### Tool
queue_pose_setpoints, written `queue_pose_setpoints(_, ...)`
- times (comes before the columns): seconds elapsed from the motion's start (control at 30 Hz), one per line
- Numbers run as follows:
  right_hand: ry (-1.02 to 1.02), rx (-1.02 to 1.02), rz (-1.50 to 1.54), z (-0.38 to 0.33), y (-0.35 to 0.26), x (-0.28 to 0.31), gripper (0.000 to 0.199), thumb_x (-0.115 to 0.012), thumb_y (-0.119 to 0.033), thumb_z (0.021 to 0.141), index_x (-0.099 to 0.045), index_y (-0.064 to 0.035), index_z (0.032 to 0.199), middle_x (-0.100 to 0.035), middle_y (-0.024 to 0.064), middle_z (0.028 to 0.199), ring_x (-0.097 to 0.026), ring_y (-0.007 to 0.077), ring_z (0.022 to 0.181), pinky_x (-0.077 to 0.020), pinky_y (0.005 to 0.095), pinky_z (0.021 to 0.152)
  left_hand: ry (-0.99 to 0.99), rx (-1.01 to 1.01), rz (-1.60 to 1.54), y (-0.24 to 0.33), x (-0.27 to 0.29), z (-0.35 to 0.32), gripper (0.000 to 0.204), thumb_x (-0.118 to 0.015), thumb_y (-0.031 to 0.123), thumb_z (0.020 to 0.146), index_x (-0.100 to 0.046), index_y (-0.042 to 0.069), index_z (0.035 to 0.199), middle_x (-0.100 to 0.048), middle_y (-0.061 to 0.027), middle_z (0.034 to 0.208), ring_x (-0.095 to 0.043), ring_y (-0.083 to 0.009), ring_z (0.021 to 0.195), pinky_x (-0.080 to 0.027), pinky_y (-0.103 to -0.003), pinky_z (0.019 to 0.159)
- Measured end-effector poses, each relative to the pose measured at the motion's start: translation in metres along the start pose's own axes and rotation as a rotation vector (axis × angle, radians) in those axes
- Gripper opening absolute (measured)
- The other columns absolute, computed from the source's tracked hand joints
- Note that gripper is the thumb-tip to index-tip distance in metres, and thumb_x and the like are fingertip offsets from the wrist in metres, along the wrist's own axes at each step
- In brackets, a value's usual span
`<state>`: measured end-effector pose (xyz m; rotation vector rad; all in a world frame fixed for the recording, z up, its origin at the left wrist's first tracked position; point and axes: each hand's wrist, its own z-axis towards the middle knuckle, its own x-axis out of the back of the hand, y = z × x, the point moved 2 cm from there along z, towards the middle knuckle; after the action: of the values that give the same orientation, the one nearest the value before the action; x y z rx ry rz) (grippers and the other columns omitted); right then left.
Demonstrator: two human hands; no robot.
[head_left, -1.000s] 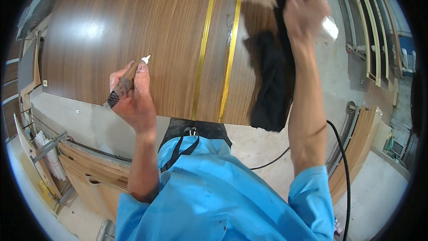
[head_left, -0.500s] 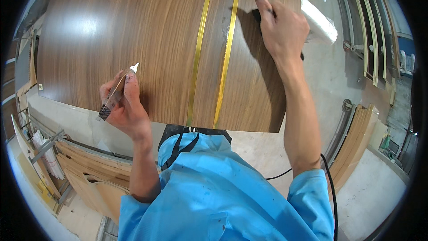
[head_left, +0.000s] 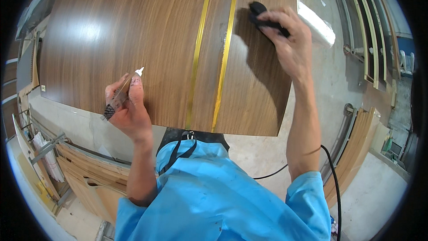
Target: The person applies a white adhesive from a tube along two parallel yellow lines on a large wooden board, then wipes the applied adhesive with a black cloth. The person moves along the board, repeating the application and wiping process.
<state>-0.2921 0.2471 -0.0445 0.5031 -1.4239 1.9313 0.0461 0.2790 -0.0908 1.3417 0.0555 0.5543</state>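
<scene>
A large walnut-veneer panel (head_left: 133, 40) with two inlaid brass strips (head_left: 225, 49) lies flat in front of me. My left hand (head_left: 127, 109) grips a slim glue tube (head_left: 122, 91) with a white nozzle, held over the panel's near left edge. My right hand (head_left: 290, 44) presses a bunched black cloth (head_left: 263, 15) onto the panel just right of the right brass strip, with most of the cloth hidden under the fingers. A dull smear shows on the veneer along that strip.
A black cable (head_left: 332, 183) runs over the concrete floor at the right. Curved wooden frame pieces (head_left: 356, 147) lean at the right, and more cut plywood parts (head_left: 84, 169) lie at the lower left. Long trim strips (head_left: 370, 27) stand at the upper right.
The black cloth hung loose from my raised right hand; it is now bunched under that hand and pressed on the panel near the brass strip. My left hand stayed about where it was.
</scene>
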Motion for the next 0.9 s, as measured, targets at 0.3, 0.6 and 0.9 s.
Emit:
queue_pose_setpoints(0.3, -0.003, 0.498, -0.268, 0.018, -0.004, -0.062, 0.023, -0.064, 0.001, 0.089, -0.078, -0.0033, 0.107, -0.077, 0.0108, 0.122, -0.069, 0.0260, 0.125, -0.0512, 0.0446, 0.113, -0.035, -0.068, 0.046, -0.002, -0.001, 0.000, 0.013, -0.074, 0.013, 0.100, -0.066, 0.002, 0.100, -0.066, -0.0030, 0.094, -0.063, -0.0092, 0.087, -0.054, -0.027, 0.082)
queue_pose_setpoints(0.6, -0.243, 0.413, -0.128, -0.072, -0.044, -0.043, 0.023, -0.070, 0.003, 0.086, -0.079, -0.0084, 0.104, -0.079, 0.0077, 0.121, -0.069, 0.0218, 0.127, -0.0420, 0.0538, 0.121, -0.072, -0.096, -0.012, -0.003, -0.001, -0.001, 0.011, -0.074, 0.012, 0.101, -0.067, 0.003, 0.101, -0.067, -0.0037, 0.096, -0.063, -0.0098, 0.090, -0.053, -0.029, 0.085)
queue_pose_setpoints(0.9, -0.372, 0.308, 0.031, -0.146, -0.086, -0.023, 0.017, -0.069, -0.013, 0.089, -0.079, -0.0067, 0.101, -0.080, 0.0084, 0.112, -0.073, 0.0213, 0.115, -0.0469, 0.0516, 0.116, -0.045, -0.121, 0.016, 0.004, -0.008, 0.000, 0.014, -0.073, 0.016, 0.100, -0.070, 0.003, 0.100, -0.065, -0.0023, 0.086, -0.053, -0.0056, 0.073, -0.042, -0.024, 0.063)
